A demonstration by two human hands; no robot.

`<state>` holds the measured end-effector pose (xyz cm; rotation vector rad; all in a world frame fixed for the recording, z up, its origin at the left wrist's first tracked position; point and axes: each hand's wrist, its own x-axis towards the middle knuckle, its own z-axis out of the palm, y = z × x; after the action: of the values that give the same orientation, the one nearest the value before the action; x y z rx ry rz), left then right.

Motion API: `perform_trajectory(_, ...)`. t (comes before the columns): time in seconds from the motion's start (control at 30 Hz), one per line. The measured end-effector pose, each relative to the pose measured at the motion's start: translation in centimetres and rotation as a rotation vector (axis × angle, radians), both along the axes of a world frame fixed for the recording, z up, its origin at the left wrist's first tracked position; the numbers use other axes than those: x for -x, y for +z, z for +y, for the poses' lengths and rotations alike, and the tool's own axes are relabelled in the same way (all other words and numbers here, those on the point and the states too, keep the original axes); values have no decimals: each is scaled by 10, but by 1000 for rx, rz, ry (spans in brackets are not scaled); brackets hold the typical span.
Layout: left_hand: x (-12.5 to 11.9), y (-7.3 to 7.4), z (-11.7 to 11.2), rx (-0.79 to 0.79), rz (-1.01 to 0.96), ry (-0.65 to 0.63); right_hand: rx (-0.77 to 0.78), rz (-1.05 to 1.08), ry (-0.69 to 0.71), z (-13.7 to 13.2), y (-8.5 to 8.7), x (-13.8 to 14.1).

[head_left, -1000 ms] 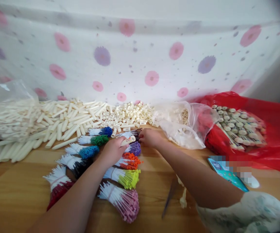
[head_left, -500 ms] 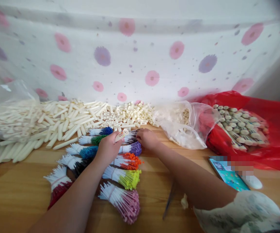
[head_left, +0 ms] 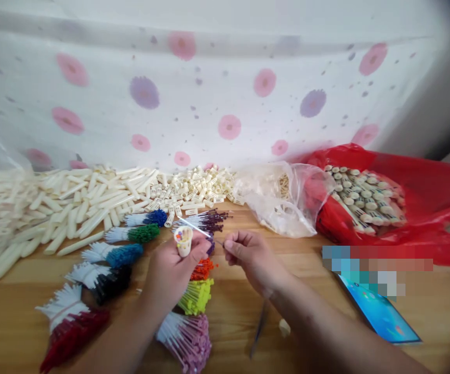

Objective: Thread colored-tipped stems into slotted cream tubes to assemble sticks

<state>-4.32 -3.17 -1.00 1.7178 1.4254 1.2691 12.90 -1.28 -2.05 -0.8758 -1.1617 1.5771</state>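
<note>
My left hand (head_left: 172, 272) is closed around a short cream pen barrel (head_left: 183, 243). The barrel's open top faces me, with several coloured tips inside. Just to its right, my right hand (head_left: 254, 257) pinches the dark end of a thin white pen refill (head_left: 194, 227), which slants up and left above my left hand. Behind lies a bundle of dark brown-tipped refills (head_left: 209, 222). Purple refills (head_left: 210, 245) are mostly hidden by my left hand. Nearer me are orange (head_left: 202, 269), yellow (head_left: 197, 297) and pink (head_left: 189, 337) bundles.
Blue (head_left: 157, 217), green (head_left: 143, 234), teal (head_left: 123, 255), black (head_left: 111, 283) and dark red (head_left: 73, 332) bundles lie left. Cream tubes (head_left: 88, 197) and slotted pieces (head_left: 197, 187) are heaped behind. A clear bag (head_left: 283, 213), red bag (head_left: 435, 208), phone (head_left: 381, 306) and tweezers-like tool (head_left: 258, 330) lie right.
My right hand has come away from the brown bundle with a refill in its fingers. My left hand has turned the barrel more upright, its open end showing. The view has shifted slightly.
</note>
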Motion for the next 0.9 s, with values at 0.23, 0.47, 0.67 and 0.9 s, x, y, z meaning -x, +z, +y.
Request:
perform_trajectory(0.23, -7, -7, -1, 99, -356, -46, 35, 93, 19, -16, -5, 3)
perform_trajectory(0.47, -10, 2, -1, 173, -465, -70, 34, 4, -13, -18, -5, 2)
perform_trajectory(0.67, -15, 10, -1, 198, -624, -20, 114, 164, 15, -21, -4, 3)
perform_trajectory(0.9, -16, 8, 0, 223, -744, -87, -173, 58, -100, -26, -9, 7)
